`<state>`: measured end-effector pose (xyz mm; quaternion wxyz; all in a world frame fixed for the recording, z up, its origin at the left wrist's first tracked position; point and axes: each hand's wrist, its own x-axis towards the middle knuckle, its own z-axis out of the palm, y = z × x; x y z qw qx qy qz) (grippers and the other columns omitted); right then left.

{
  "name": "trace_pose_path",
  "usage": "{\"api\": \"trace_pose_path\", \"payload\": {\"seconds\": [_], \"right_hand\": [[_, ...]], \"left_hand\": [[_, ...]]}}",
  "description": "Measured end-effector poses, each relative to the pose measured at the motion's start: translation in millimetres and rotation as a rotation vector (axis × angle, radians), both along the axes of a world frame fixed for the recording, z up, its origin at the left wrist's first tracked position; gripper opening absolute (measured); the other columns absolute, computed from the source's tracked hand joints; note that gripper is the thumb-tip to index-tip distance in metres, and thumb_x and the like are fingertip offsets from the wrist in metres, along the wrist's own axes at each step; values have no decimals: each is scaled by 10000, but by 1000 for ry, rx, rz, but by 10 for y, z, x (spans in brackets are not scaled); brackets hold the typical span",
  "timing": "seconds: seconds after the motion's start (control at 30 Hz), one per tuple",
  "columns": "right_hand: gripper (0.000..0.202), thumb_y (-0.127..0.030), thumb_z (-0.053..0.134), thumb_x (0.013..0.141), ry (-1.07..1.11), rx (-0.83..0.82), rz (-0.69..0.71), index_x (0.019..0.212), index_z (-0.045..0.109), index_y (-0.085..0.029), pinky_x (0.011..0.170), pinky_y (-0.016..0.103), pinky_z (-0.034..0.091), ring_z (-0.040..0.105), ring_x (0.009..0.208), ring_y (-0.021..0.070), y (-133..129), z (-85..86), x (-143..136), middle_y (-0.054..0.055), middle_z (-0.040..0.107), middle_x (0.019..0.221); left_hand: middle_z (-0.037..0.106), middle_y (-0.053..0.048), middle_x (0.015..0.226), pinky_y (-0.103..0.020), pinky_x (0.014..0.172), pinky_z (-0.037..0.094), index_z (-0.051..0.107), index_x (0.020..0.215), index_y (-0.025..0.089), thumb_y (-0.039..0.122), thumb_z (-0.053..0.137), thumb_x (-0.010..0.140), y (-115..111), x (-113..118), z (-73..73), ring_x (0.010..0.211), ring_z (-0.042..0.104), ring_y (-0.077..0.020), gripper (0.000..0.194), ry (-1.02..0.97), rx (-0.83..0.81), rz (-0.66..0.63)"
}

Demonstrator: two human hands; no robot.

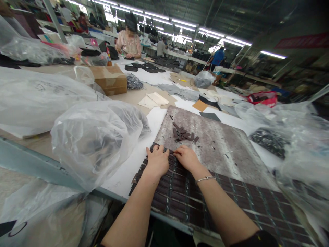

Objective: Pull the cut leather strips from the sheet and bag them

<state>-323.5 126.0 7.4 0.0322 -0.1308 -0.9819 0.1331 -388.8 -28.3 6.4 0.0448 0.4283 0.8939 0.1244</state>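
Rows of dark brown strips (177, 200), crossed by lengthwise bands of glue or tape, lie on a worn grey-brown board (218, 144) in front of me. My left hand (158, 161) presses on the far left end of these rows, its fingers spread. Beside it, my right hand (187, 158) has thumb and fingertips pinched at the rows' far edge, on what looks like a small dark strip mostly hidden by the fingers. A metal bracelet (205, 179) circles my right wrist. Just beyond my hands sits a loose pile of short dark brown strips (183, 133).
Clear plastic bags (97, 137) crowd the left, and another plastic bag (303, 147) bulges at the right. Farther back stand a cardboard box (110, 80), cream sheets (154, 99) and black cut pieces (146, 67). Across the table, a person (128, 43) sits working.
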Motion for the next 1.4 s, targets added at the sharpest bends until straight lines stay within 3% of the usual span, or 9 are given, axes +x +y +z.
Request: {"api": "trace_pose_path", "payload": {"seconds": [0.23, 0.33, 0.43, 0.6, 0.7, 0.8, 0.97, 1.17, 1.4], "right_hand": [[181, -266, 559, 837, 33, -125, 104, 888, 725, -217, 786, 258, 448, 579, 832, 150, 238, 9, 16, 33, 646, 850], [264, -269, 503, 858, 220, -85, -133, 1032, 684, -189, 839, 278, 455, 586, 898, 164, 577, 10, 80, 59, 654, 977], [388, -196, 439, 857, 207, 71, -335, 1214, 583, -149, 906, 327, 442, 572, 997, 203, 979, -15, 108, 116, 594, 1161], [541, -41, 376, 805, -86, 272, -137, 1334, 467, -106, 1040, 382, 333, 419, 1241, 257, 1390, -139, 66, 144, 418, 1392], [461, -88, 383, 845, -136, 316, -16, 1282, 525, -124, 1019, 373, 351, 480, 1169, 244, 1471, -156, 52, 132, 505, 1311], [320, -207, 468, 862, -135, 311, -32, 1131, 632, -154, 942, 348, 405, 548, 1033, 231, 1521, -92, 75, 117, 604, 1123], [169, -295, 562, 806, -52, 158, -186, 856, 689, -196, 813, 294, 437, 571, 893, 194, 1444, 57, 199, 65, 626, 947], [321, -456, 513, 811, -135, -401, -110, 909, 690, -207, 655, 271, 448, 576, 704, 164, 863, 114, 354, 7, 669, 798], [310, -418, 516, 800, -252, -406, -12, 824, 713, -180, 704, 277, 423, 572, 712, 166, 580, 37, 265, 9, 684, 768]], "left_hand": [[433, -131, 1343, -679, 1011, 175, 546, 1207, 189, 304, 448, 856, 79, 105, -31, 1236, 339, -332, 382, 64, 38, 1], [403, -97, 1403, -689, 1027, 139, 493, 1273, 211, 335, 435, 876, 101, 131, -67, 1284, 305, -328, 420, 45, 49, -72], [417, -71, 1409, -694, 1036, 120, 462, 1308, 214, 403, 425, 888, 114, 143, -101, 1324, 262, -329, 462, 21, 53, -135], [399, -67, 1428, -634, 1064, 188, 447, 1322, 182, 396, 432, 891, 137, 137, -113, 1339, 271, -299, 481, -14, 38, -173], [417, -68, 1416, -605, 1053, 244, 459, 1310, 184, 380, 453, 884, 154, 131, -94, 1323, 307, -291, 469, -25, 26, -172], [420, -70, 1412, -624, 1032, 256, 476, 1294, 214, 387, 460, 881, 161, 134, -80, 1320, 310, -302, 448, -24, 18, -172], [431, -71, 1400, -624, 1029, 260, 480, 1278, 240, 379, 466, 879, 146, 136, -76, 1319, 312, -297, 422, -27, 30, -171], [407, -80, 1416, -630, 1041, 227, 470, 1288, 244, 356, 458, 882, 141, 136, -45, 1329, 294, -303, 421, -55, 6, -174], [381, -79, 1433, -622, 1050, 209, 447, 1309, 243, 352, 453, 881, 128, 151, -63, 1338, 275, -303, 441, -52, 10, -173]]}}
